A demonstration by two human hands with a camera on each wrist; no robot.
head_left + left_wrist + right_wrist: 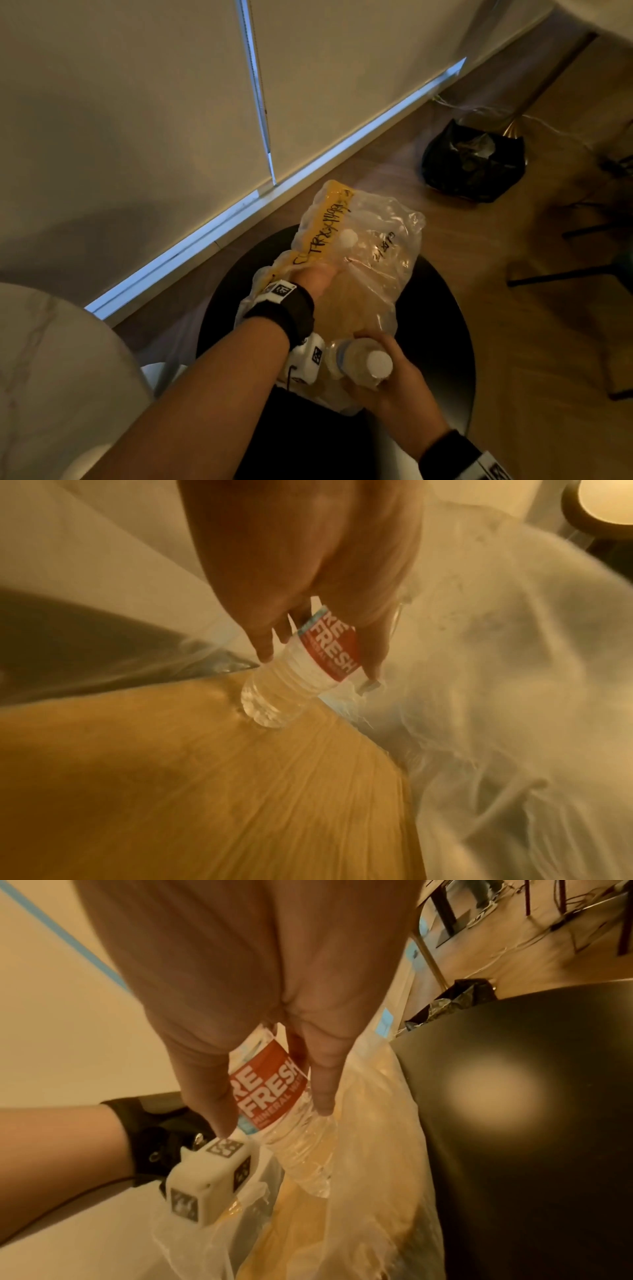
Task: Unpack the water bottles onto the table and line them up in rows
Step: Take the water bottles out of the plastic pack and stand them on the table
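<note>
Right, I'm mid-unpack here: my right hand (387, 383) has its fingers wrapped round a water bottle (363, 365), white cap up, lifted at the near end of the plastic pack (356, 260), while my left hand (315, 275) is buried inside the wrap, fingers curled round a second bottle (301, 669) (red label, "FRESH" readable in the left wrist view). The pack sits slumped on the round black table (442, 329), toward its far edge, one more white cap (348, 237) showing through the film. No bottles stand on the tabletop yet, so I judge this the very start of the job. Next move, as I see it: carry the right-hand bottle clear of the wrap and stand it upright on bare tabletop, starting a row, then free the left one without the film snagging. Around us: wood floor (534, 342), a pale wall, a black bag (474, 164) on the floor beyond the table.
</note>
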